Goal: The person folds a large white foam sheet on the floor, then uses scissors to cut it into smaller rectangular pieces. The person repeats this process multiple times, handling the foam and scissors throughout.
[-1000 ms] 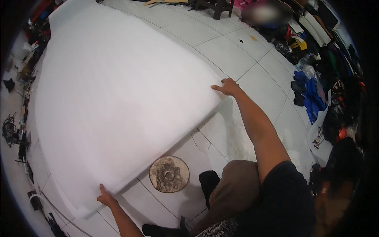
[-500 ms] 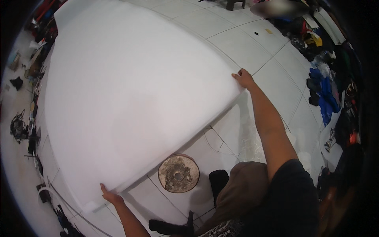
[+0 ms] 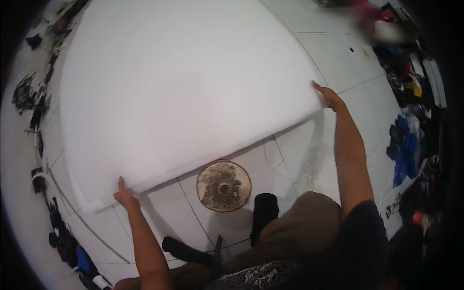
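Observation:
A large white sheet of soft, foam-like material spreads across the tiled floor and runs out of view at the top. Its near edge is raised a little and casts a shadow. My left hand grips that edge near the left corner, thumb on top and fingers hidden beneath. At the right corner my right hand pinches the sheet the same way. Close to the near edge, between my arms, stands a round disc with a central hole and a stained, dirty top.
Clutter lines the left side, with a black coil of cables and a thin curved strip. Along the right lie blue cloth or plastic and mixed items. Clear plastic rests beside my right arm. My feet are near the disc.
The view has turned, so the sheet's near edge lies more level and higher. Both hands keep their grip on its corners. The disc sits a little higher in the picture.

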Demonstrator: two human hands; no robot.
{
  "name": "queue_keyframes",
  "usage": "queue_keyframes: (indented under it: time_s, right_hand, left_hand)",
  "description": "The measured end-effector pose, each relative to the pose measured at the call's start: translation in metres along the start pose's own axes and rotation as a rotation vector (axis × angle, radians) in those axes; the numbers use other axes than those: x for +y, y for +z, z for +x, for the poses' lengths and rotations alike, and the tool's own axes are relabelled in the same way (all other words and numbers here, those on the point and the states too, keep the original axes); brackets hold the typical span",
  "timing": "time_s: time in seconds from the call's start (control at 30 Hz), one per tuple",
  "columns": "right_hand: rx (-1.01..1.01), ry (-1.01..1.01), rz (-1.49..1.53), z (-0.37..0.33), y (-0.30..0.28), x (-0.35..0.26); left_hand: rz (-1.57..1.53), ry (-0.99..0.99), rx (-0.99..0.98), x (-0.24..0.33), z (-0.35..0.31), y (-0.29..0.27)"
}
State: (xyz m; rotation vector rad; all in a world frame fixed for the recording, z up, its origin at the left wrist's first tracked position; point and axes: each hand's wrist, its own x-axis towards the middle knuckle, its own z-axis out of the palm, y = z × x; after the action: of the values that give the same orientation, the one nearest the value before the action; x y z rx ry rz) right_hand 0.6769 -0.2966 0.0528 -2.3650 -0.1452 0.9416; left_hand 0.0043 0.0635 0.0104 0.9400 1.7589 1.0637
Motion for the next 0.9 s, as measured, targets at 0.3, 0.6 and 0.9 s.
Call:
queue_keyframes:
  time_s: [0.3,0.6,0.9]
  right_hand:
    - [0.228,0.059,-0.256,0.004,-0.01,0.005]
    - [0.349,-0.019,-0.314,0.021,-0.018,0.025]
    - [0.226,-1.218,-0.63,-0.152,0.2,-0.09]
  left_hand:
    - [-0.047,0.068,-0.101,0.006,-0.02,0.003]
    - [0.246,0.174,-0.009,-0.022,0.003,0.008]
    - [0.006,0.368,-0.069,-0.016,-0.007,-0.003]
